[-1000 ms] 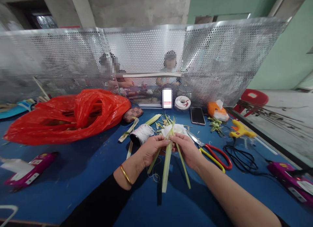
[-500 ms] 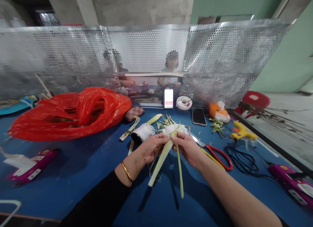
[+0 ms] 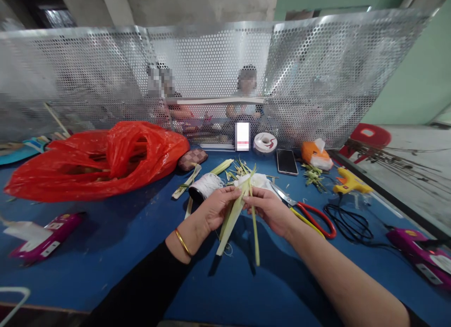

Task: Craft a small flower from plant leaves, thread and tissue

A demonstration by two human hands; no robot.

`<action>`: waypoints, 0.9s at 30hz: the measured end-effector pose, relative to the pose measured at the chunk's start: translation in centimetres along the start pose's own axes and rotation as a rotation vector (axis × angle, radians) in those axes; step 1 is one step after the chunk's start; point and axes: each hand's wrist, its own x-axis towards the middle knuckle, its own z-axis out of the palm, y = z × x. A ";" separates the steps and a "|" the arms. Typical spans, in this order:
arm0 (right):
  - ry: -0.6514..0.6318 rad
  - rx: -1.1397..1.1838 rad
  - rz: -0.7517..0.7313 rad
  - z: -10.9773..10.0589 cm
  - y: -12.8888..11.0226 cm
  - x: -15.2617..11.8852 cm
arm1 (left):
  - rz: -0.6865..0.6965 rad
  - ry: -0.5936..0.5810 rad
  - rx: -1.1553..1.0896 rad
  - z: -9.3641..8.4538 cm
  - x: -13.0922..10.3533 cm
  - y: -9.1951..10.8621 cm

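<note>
Pale green corn husk strips (image 3: 231, 222) are pinched between my two hands over the blue table. My left hand (image 3: 219, 206) closes its thumb and fingers on the wide strip, which slants down to the left. My right hand (image 3: 268, 209) grips the same bunch close by, where a thin stalk (image 3: 255, 237) hangs down. Just beyond the fingers lies white tissue-like material (image 3: 260, 180). A spool of white thread (image 3: 206, 187) rests left of my hands, with loose thread trailing below them. Scissors with red and yellow handles (image 3: 315, 219) lie right of my right hand.
A red plastic bag (image 3: 95, 162) bulges at the left. Purple power strips (image 3: 49, 237) sit on both sides. A yellow glue gun (image 3: 350, 181), a phone (image 3: 287, 161), a tape roll (image 3: 265, 143) and husk scraps are at the back. Two people show behind the perforated metal screen (image 3: 218, 59).
The lower ends of the husk strip and thin stalk have swung slightly upward. Both hands keep their hold close together. The camera view has tilted down a little.
</note>
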 end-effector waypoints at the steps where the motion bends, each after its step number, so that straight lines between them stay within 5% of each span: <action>1: 0.002 0.023 0.017 0.1 0.0 -0.1 | 0.003 0.004 0.001 0.0 0.1 0.0; 12: 0.075 0.056 0.042 0.2 0.1 0.1 | 0.001 -0.011 -0.020 0.7 -0.1 0.1; 27: 0.114 -0.144 -0.226 0.3 -0.8 0.0 | -0.020 0.006 0.094 1.0 -0.8 0.0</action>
